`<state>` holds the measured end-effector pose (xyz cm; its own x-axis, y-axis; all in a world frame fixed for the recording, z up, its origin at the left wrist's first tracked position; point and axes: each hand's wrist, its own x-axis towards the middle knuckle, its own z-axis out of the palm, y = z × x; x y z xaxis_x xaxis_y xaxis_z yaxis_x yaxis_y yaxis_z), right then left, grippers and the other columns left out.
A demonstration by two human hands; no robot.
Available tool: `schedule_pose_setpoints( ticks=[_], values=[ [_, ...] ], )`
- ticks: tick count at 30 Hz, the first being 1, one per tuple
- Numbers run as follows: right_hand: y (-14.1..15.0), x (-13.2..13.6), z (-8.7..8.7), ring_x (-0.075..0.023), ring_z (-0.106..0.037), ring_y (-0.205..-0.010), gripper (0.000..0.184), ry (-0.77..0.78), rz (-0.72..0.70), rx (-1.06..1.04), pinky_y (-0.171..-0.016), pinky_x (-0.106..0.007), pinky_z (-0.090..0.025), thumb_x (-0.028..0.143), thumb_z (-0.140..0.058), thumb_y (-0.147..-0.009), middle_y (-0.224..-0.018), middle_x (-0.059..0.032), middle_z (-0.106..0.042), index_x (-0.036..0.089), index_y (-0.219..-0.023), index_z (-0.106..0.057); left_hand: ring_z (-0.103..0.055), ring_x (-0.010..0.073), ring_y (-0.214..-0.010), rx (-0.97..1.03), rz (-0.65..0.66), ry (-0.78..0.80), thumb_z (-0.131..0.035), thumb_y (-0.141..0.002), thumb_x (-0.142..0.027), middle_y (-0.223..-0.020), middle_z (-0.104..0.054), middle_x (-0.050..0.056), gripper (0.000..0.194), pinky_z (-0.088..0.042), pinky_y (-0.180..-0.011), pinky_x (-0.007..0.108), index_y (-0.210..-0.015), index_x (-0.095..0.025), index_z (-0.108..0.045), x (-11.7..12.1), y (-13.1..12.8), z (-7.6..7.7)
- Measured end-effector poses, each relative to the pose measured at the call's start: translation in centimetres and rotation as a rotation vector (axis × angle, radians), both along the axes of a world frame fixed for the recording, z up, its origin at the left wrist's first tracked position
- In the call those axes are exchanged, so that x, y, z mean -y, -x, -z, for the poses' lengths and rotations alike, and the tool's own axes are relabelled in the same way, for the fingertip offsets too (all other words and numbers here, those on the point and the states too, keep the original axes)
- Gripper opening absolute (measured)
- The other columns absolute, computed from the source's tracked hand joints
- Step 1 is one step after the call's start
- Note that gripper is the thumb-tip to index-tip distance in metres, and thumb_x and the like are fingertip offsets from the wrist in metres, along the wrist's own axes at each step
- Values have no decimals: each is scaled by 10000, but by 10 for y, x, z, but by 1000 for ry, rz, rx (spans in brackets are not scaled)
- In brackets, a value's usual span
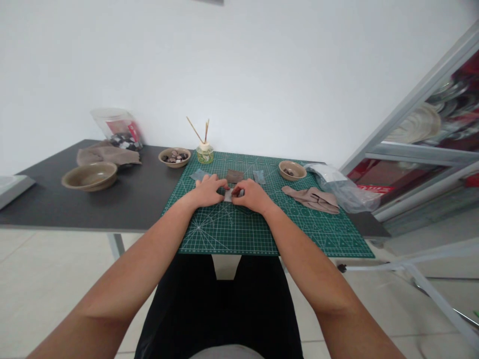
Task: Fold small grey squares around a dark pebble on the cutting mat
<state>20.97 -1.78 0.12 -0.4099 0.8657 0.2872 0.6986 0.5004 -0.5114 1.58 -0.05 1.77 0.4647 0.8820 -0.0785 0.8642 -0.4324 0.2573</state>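
Both my hands meet in the middle of a green cutting mat (239, 229). My left hand (208, 190) and my right hand (250, 194) have their fingers curled and pinched together on a small pale packet (229, 195) lying on the mat. What is inside the packet is hidden by my fingers. Just beyond my hands lie a dark brown square piece (234, 175) and two small clear bags (259, 176), one on each side of it.
A small bowl (292, 170) sits at the mat's far right, near a tan cloth (311, 198) and a clear plastic bag (342, 188). A reed diffuser (204, 152), a bowl of stones (174, 157), a big empty bowl (90, 175) and a jar (119, 128) stand further left.
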Motion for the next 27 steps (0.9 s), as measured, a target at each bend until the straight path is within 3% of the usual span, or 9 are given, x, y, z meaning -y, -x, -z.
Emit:
schedule_pose_setpoints(
  ticks=[8,13,18,22,27],
  values=[
    [7,-4,1,-178,-597,-873,85,-41,-21,54,-832,-316,-399,238,-728,-809,-892,-40,-743,186,-868,-759,-448,366,-1144,-10,-2,0,-528,-770,-342,-1137,-505,100,354,-388,-929,588,-1111,-297,-608,0,-1,0],
    [5,-2,2,-163,-626,-830,60,-31,-113,-8,-834,-310,-408,252,-764,-761,-833,-2,-750,214,-807,-761,-440,375,-1161,-4,-3,9,-530,-778,-371,-1142,-505,105,350,-375,-941,597,-1110,-294,-610,2,-1,-2],
    [1,2,-1,-146,-589,-738,82,-7,-21,-12,-766,-293,-415,178,-750,-695,-773,-3,-734,188,-777,-747,-443,378,-1160,-7,5,-3,-532,-766,-344,-1149,-503,107,384,-380,-933,596,-1138,-293,-610,1,1,-2],
    [1,3,0,-159,-579,-763,95,-11,5,14,-743,-288,-415,191,-750,-694,-783,-13,-733,185,-789,-752,-447,378,-1154,-6,4,-4,-532,-768,-357,-1154,-503,109,390,-384,-930,602,-1145,-290,-609,1,0,0],
    [3,-2,3,-164,-611,-822,102,-11,-85,10,-807,-302,-414,265,-757,-768,-866,-5,-756,217,-857,-773,-448,377,-1150,-3,-1,-10,-534,-774,-374,-1139,-503,106,371,-381,-931,608,-1127,-295,-616,0,0,1]
  ],
)
